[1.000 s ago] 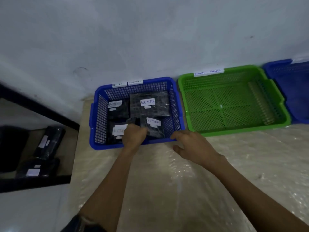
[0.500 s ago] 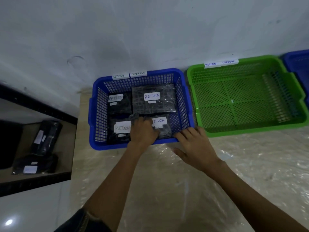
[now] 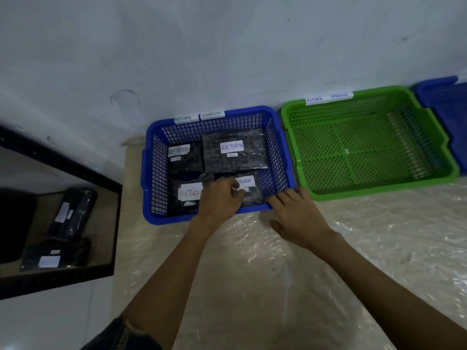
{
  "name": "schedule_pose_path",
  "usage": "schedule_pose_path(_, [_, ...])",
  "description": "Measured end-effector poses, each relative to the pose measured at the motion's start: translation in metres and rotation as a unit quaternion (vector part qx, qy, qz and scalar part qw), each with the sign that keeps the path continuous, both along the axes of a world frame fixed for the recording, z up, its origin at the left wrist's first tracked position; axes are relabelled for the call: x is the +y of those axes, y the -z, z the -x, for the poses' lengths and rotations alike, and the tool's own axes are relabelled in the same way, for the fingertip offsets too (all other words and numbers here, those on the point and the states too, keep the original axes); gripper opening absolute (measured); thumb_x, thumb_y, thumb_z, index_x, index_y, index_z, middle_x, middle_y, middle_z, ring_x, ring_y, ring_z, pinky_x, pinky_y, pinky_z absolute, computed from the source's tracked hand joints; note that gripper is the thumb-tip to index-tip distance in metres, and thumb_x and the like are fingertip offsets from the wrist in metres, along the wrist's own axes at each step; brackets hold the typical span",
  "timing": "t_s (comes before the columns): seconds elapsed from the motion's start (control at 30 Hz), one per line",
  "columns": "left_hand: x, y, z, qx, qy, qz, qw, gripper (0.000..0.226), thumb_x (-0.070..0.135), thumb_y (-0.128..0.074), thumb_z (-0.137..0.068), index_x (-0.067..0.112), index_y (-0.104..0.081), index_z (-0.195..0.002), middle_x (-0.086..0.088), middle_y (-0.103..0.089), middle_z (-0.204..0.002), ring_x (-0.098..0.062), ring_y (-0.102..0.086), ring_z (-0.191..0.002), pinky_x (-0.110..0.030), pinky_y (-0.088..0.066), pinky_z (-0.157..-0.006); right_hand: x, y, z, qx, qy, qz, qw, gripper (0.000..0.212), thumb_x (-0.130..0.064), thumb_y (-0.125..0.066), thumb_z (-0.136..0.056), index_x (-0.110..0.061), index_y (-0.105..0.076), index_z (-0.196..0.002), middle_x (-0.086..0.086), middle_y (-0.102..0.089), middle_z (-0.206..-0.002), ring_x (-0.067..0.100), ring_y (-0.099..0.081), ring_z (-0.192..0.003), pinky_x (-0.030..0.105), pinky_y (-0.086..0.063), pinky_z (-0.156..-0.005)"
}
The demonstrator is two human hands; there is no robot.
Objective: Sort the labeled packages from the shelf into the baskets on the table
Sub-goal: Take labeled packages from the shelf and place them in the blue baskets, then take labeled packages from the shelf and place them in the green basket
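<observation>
Shifted rightward, left hand (image 3: 218, 200) pinches near-right package (image 3: 249, 182) in blue basket (image 3: 166, 219), right hand (image 3: 300, 221) flat-fingered on its near rim; step: settling package; next, likely: release, return to shelf (image 3: 116, 223).

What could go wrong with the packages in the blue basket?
1. The left hand grips the front package over its label, so the label might crumple.
2. The blue basket and green basket carry the same tags, so the shelf packages could get mixed up.
</observation>
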State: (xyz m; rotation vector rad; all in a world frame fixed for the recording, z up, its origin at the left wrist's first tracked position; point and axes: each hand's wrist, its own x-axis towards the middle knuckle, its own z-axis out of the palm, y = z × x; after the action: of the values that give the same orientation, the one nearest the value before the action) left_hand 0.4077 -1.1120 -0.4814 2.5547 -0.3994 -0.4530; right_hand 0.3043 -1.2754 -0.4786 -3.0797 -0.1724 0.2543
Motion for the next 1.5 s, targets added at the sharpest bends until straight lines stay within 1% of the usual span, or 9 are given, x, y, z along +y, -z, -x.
schedule_pose_path(0.23, [0.022, -0.031, 0.013, 0.048, 0.035, 0.054, 0.997, 0.029, 0.035, -0.065, -0.087, 0.016, -0.064, -0.110, 0.004, -0.065, -0.090, -0.015, -0.062, -0.086, -0.033, -0.052, -0.079, 0.006, -0.029, 0.005, -0.047, 0.001, -0.016, 0.999, 0.052, -0.031, -0.073, -0.066, -0.009, -0.062, -0.111, 0.009, -0.064, -0.099, 0.030, -0.061, -0.093, 0.044, -0.047, -0.090])
schedule_pose_path(0.33, [0.036, -0.058, 0.029, 0.030, 0.053, 0.070, 0.996, 0.027, 0.033, -0.064, -0.088, 0.015, -0.064, -0.109, 0.003, -0.066, -0.091, -0.013, -0.063, -0.085, -0.030, -0.052, -0.077, 0.013, -0.046, 0.016, -0.058, 0.000, -0.023, 0.998, 0.052, -0.033, -0.072, -0.069, -0.012, -0.060, -0.115, 0.008, -0.064, -0.100, 0.030, -0.061, -0.096, 0.044, -0.045, -0.092])
schedule_pose_path(0.5, [0.071, -0.106, 0.073, -0.045, 0.038, 0.068, 0.996, 0.025, 0.033, -0.066, -0.087, 0.016, -0.064, -0.105, -0.001, -0.065, -0.098, -0.016, -0.060, -0.081, -0.037, -0.052, -0.079, 0.030, -0.084, 0.047, -0.076, -0.019, -0.032, 0.996, 0.051, -0.034, -0.066, -0.079, -0.014, -0.055, -0.124, 0.011, -0.063, -0.109, 0.031, -0.059, -0.105, 0.042, -0.036, -0.100])
schedule_pose_path(0.7, [0.128, -0.158, 0.156, -0.127, -0.005, 0.058, 0.990, 0.040, 0.036, -0.068, -0.084, 0.018, -0.060, -0.120, 0.002, -0.058, -0.116, -0.013, -0.057, -0.103, -0.030, -0.046, -0.090, 0.060, -0.138, 0.103, -0.088, -0.059, -0.022, 0.994, 0.060, -0.048, -0.052, -0.089, -0.023, -0.035, -0.141, 0.002, -0.049, -0.136, 0.023, -0.045, -0.126, 0.036, -0.026, -0.106])
schedule_pose_path(0.9, [0.196, -0.214, 0.237, -0.185, -0.032, 0.053, 0.981, 0.046, 0.040, -0.066, -0.085, 0.021, -0.055, -0.126, 0.004, -0.053, -0.126, -0.013, -0.053, -0.114, -0.025, -0.042, -0.091, 0.115, -0.199, 0.159, -0.118, -0.092, -0.029, 0.988, 0.062, -0.051, -0.052, -0.089, -0.025, -0.033, -0.142, 0.000, -0.046, -0.140, 0.023, -0.042, -0.129, 0.035, -0.025, -0.106])
schedule_pose_path(1.1, [0.275, -0.268, 0.302, -0.211, -0.077, 0.055, 0.973, 0.049, 0.038, -0.064, -0.088, 0.023, -0.050, -0.132, 0.003, -0.049, -0.136, -0.013, -0.049, -0.121, -0.029, -0.043, -0.097, 0.193, -0.241, 0.207, -0.164, -0.141, -0.018, 0.976, 0.059, -0.051, -0.051, -0.089, -0.025, -0.035, -0.139, -0.001, -0.049, -0.137, 0.022, -0.046, -0.125, 0.034, -0.028, -0.104])
schedule_pose_path(1.17, [0.309, -0.281, 0.323, -0.212, -0.073, 0.058, 0.973, 0.047, 0.038, -0.064, -0.088, 0.023, -0.051, -0.131, 0.004, -0.054, -0.129, -0.013, -0.051, -0.118, -0.030, -0.046, -0.095, 0.225, -0.252, 0.225, -0.172, -0.152, -0.016, 0.973, 0.058, -0.050, -0.050, -0.089, -0.026, -0.035, -0.139, -0.001, -0.049, -0.137, 0.021, -0.046, -0.125, 0.034, -0.027, -0.104])
schedule_pose_path(1.27, [0.370, -0.293, 0.356, -0.196, -0.056, 0.053, 0.978, 0.040, 0.043, -0.064, -0.086, 0.028, -0.056, -0.122, 0.012, -0.060, -0.109, -0.007, -0.059, -0.101, -0.021, -0.047, -0.080, 0.280, -0.265, 0.252, -0.175, -0.161, -0.014, 0.971, 0.055, -0.050, -0.048, -0.091, -0.027, -0.033, -0.139, -0.003, -0.049, -0.137, 0.020, -0.046, -0.125, 0.033, -0.029, -0.104])
schedule_pose_path(1.5, [0.513, -0.289, 0.425, -0.174, -0.042, 0.027, 0.983, 0.028, 0.041, -0.064, -0.086, 0.028, -0.060, -0.110, 0.010, -0.063, -0.103, -0.002, -0.060, -0.094, -0.029, -0.053, -0.085, 0.426, -0.269, 0.317, -0.167, -0.167, -0.059, 0.970, 0.053, -0.046, -0.050, -0.092, -0.029, -0.034, -0.139, -0.001, -0.050, -0.136, 0.020, -0.047, -0.124, 0.034, -0.031, -0.105])
